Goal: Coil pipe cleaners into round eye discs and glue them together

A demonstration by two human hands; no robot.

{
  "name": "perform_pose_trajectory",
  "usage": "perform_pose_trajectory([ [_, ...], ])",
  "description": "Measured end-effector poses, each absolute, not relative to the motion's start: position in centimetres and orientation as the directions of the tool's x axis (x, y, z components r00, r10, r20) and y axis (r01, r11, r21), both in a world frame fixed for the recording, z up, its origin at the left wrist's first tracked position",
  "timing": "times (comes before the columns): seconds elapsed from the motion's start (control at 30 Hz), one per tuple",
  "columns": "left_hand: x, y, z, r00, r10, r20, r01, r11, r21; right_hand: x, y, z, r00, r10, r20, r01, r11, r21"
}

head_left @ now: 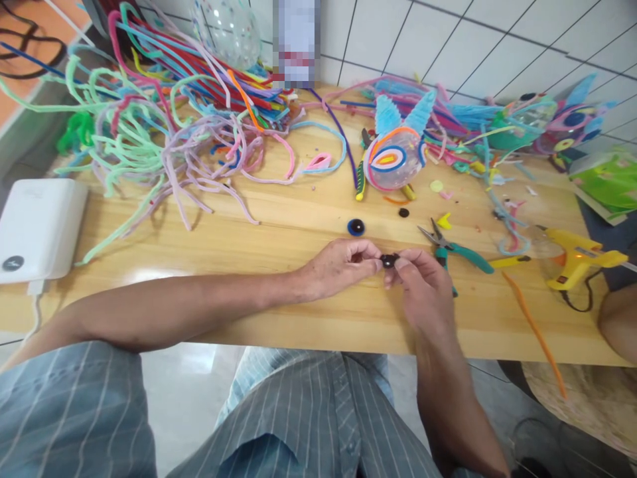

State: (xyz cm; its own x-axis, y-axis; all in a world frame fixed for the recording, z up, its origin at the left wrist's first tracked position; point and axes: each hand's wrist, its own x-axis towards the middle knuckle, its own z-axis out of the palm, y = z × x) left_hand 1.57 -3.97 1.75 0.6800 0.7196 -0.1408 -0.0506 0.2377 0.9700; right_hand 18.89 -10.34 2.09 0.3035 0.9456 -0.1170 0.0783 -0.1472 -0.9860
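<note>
Between my two hands is a small shiny black piece (389,261), pinched from both sides just above the table. My left hand (343,265) holds its left end between thumb and fingertips. At the other end, the thumb and fingers of my right hand (423,282) close on it. A blue and black toy eye (355,227) lies just beyond my left hand. Farther off, a small black disc (403,212) rests near a clear ball with blue fuzzy ears (395,162). Green-handled pliers (468,255) lie beside my right hand, open-jawed.
Bundles of pipe cleaners (164,133) cover the left and back of the table. A white power bank (42,229) with a cable stands at left. To the right are a yellow glue gun (572,259), an orange pipe cleaner (535,328) over the edge, and part of another person's arm (620,322).
</note>
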Motion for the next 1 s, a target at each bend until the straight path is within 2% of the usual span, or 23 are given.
perform_pose_trajectory([
  [0.17,1.6,-3.9,1.9,0.689,0.705,-0.170,-0.059,0.289,0.956,18.2,-10.3,2.2,0.372,0.927,-0.045,0.154,-0.109,-0.982],
  [0.37,1.7,-3.9,1.9,0.683,0.706,-0.190,-0.049,0.304,0.951,18.0,-10.5,2.5,0.345,0.937,-0.050,0.204,-0.127,-0.971],
  [0.53,1.6,-3.9,1.5,0.704,0.698,-0.136,-0.029,0.219,0.975,18.5,-10.6,2.5,0.320,0.947,0.004,0.274,-0.089,-0.958],
  [0.73,1.3,-4.0,1.7,0.712,0.702,-0.018,0.023,0.003,1.000,19.0,-10.6,2.9,0.290,0.956,0.049,0.355,-0.060,-0.933],
  [1.0,1.3,-4.0,1.6,0.723,0.690,0.015,0.081,-0.107,0.991,20.0,-11.3,3.1,0.186,0.975,0.120,0.538,0.001,-0.843],
])
